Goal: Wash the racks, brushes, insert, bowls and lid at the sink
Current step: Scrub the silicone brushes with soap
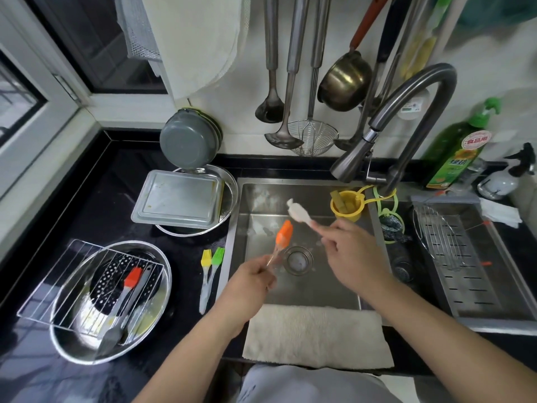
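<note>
Over the steel sink point(319, 289), my left hand point(250, 282) grips the clear handle of an orange silicone brush point(283, 235). My right hand point(353, 253) holds a white-headed scrubbing brush point(297, 213) pointed up-left, its head apart from the orange one. A yellow brush point(205, 258) and a green brush point(217, 257) lie on the black counter left of the sink. A big steel bowl point(66, 341) at the left holds a wire rack point(58, 286), a perforated insert point(113, 282), a red brush point(133, 276) and tongs. A square lid point(177, 199) lies on another bowl point(229, 196).
The faucet point(406, 112) arches over the sink's back right. A yellow cup point(347, 206) hangs inside the sink. A drain tray point(476, 274) with a wire rack point(444, 239) sits on the right. A white towel point(316, 335) covers the front edge. A soap bottle point(456, 152) stands behind.
</note>
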`<state>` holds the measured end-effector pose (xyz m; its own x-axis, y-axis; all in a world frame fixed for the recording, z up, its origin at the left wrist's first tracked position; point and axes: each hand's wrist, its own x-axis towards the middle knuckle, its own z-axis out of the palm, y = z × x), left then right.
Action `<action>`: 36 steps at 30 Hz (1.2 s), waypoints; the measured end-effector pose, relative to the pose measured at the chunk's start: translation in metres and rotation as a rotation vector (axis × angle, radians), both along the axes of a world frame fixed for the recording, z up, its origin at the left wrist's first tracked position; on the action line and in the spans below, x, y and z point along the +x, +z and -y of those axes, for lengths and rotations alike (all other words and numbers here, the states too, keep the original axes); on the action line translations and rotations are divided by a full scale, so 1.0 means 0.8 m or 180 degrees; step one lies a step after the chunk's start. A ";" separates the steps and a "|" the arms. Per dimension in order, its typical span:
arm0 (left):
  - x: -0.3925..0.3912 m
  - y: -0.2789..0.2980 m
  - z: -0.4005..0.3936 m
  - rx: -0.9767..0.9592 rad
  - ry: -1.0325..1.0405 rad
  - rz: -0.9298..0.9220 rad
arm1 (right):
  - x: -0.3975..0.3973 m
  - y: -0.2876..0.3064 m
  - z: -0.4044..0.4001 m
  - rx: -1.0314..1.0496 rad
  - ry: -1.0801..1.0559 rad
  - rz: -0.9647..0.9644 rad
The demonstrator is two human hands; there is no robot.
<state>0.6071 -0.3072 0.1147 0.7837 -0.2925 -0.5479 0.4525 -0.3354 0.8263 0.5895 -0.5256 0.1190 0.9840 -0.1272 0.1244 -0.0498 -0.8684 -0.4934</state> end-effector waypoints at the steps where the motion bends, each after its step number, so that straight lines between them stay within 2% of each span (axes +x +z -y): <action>1: -0.002 -0.002 -0.002 0.0237 -0.0024 0.0113 | -0.001 -0.002 0.005 0.0070 -0.0097 0.0012; 3: -0.005 -0.006 -0.007 0.0337 0.0103 0.0129 | -0.014 -0.001 0.004 0.0155 -0.0027 0.0008; 6: -0.009 -0.006 -0.009 0.0153 0.0250 0.0006 | -0.032 0.004 -0.004 0.0172 0.0148 -0.0026; 9: -0.012 0.004 -0.006 -0.0402 0.0427 -0.0216 | -0.045 0.005 -0.019 0.0199 0.0285 -0.0063; 12: -0.017 0.013 -0.002 -0.0772 0.0383 -0.0177 | -0.054 0.005 -0.038 0.0041 0.0642 -0.0107; 14: -0.018 0.016 0.001 -0.1023 0.0305 -0.0194 | -0.046 0.007 -0.035 -0.0075 0.0550 -0.0055; 16: -0.017 0.019 0.000 -0.1284 0.0352 -0.0420 | -0.040 0.010 -0.030 -0.0089 0.0453 0.0000; 18: -0.015 0.020 -0.005 -0.1455 0.0359 -0.0606 | -0.046 0.012 -0.031 -0.0155 0.0698 0.0018; 20: -0.012 0.021 -0.012 -0.1513 0.0299 -0.0715 | -0.046 0.013 -0.026 -0.0190 0.0715 0.0028; 23: -0.009 0.020 -0.020 -0.1539 0.0229 -0.0804 | -0.034 0.018 -0.016 -0.0051 0.0395 0.0065; 33: -0.008 0.022 -0.031 -0.1493 0.0026 -0.0839 | -0.028 0.022 -0.021 0.0183 0.0689 -0.0090; 36: -0.008 0.022 -0.032 -0.1442 0.0030 -0.0867 | -0.018 0.016 -0.006 0.0220 0.0416 -0.0091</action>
<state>0.6005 -0.2817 0.1322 0.6342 -0.5409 -0.5524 0.6724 0.0332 0.7395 0.5751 -0.5206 0.1314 0.9958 -0.0051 0.0915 0.0465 -0.8323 -0.5523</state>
